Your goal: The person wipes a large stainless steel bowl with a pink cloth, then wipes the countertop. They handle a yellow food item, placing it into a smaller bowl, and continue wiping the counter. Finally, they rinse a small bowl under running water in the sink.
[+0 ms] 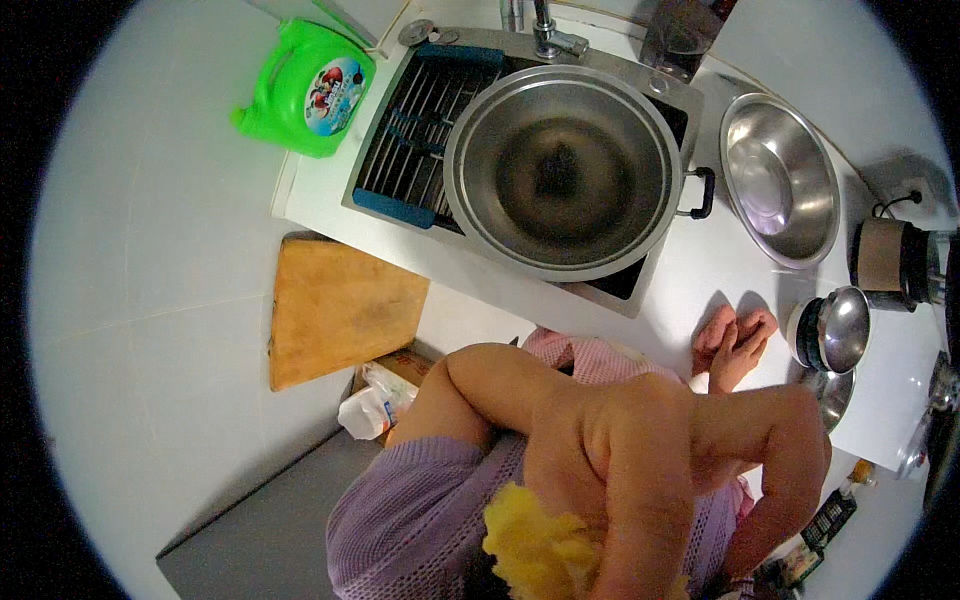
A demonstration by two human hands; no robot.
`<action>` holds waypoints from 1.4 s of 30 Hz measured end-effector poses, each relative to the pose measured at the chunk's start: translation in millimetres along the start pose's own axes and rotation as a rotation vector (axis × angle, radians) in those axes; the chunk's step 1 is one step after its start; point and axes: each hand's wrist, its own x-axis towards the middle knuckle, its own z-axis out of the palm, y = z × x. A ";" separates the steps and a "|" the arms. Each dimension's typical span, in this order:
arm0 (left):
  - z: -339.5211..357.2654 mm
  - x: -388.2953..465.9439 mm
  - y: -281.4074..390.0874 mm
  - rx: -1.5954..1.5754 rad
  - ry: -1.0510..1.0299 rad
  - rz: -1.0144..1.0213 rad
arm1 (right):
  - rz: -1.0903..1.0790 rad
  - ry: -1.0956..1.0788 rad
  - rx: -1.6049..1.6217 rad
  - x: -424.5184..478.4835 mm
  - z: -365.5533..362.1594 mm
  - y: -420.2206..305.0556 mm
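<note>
On the white counter, right of the sink, my right hand (736,358) curls its fingers over a soft pinkish item (716,330) whose kind I cannot make out. Bare bent arms fill the lower middle and cover much of the view; my left hand cannot be told apart from the pinkish shapes. A pink checked cloth (551,346) shows at the counter's front edge. Over the sink sits a large steel pot (566,244) with dark liquid or a dark bottom, its black-gripped handle pointing right. A tilted steel basin (780,180) stands beyond the hand.
A chrome faucet (547,37) rises behind the pot. A drying rack (420,127) spans the sink's left side, near a green detergent jug (300,90). Small steel bowls (844,330) and a blender-like appliance (885,259) stand right. A wooden cutting board (341,307) leans below left.
</note>
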 end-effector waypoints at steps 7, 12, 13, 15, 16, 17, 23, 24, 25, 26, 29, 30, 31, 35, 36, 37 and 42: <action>-17.2 -7.5 33.0 0.306 0.225 -0.179 | -0.162 -0.037 0.103 13.6 12.4 -24.7; -66.8 -2.6 32.1 0.267 0.451 -0.425 | 0.038 0.060 -0.060 -2.6 -4.3 -7.4; -69.1 -3.9 33.4 0.262 0.485 -0.429 | 0.036 0.057 -0.032 -1.6 -2.8 -7.9; -74.0 -6.3 34.6 0.245 0.552 -0.443 | 0.043 0.048 -0.020 0.2 -2.0 -8.9; -76.8 -6.8 34.3 0.235 0.583 -0.452 | 0.031 0.063 -0.051 -0.2 0.0 -8.5; -78.2 -6.8 33.2 0.224 0.613 -0.462 | 0.054 0.058 -0.068 -1.4 0.4 -8.1; -80.7 -16.3 26.8 0.887 0.618 -0.661 | 0.090 0.053 -0.035 -4.9 0.7 -6.1; -80.8 -15.7 23.1 1.039 0.578 -0.670 | 0.104 0.046 -0.063 -5.5 0.0 -5.5; -79.5 -17.2 20.9 1.087 0.561 -0.672 | 0.114 0.034 -0.068 -6.0 -1.0 -8.0; -79.0 -17.9 18.0 1.127 0.544 -0.670 | 0.117 0.040 -0.071 -6.4 -0.8 -8.7; -74.6 -20.8 10.4 1.164 0.517 -0.675 | 0.126 0.049 -0.075 -6.8 0.2 -6.7; -72.6 -21.0 8.7 1.170 0.506 -0.679 | 0.115 0.056 -0.068 -6.8 -0.3 -6.1; -70.8 -21.7 6.8 1.175 0.496 -0.686 | 0.105 0.064 -0.061 -6.0 -1.7 -8.7; -68.3 -24.3 -0.9 0.994 0.524 -0.721 | 0.111 0.079 -0.050 -5.9 -2.0 -9.4; -68.0 -26.2 -3.5 0.798 0.578 -0.709 | 0.119 0.080 -0.044 -5.8 -3.1 -10.0; -68.7 -27.6 -4.5 0.489 0.652 -0.675 | 0.107 0.083 -0.043 -6.3 -4.5 -9.8; -68.2 -26.5 -14.5 0.685 0.661 -0.793 | 0.107 0.066 -0.061 -6.9 -4.7 -7.8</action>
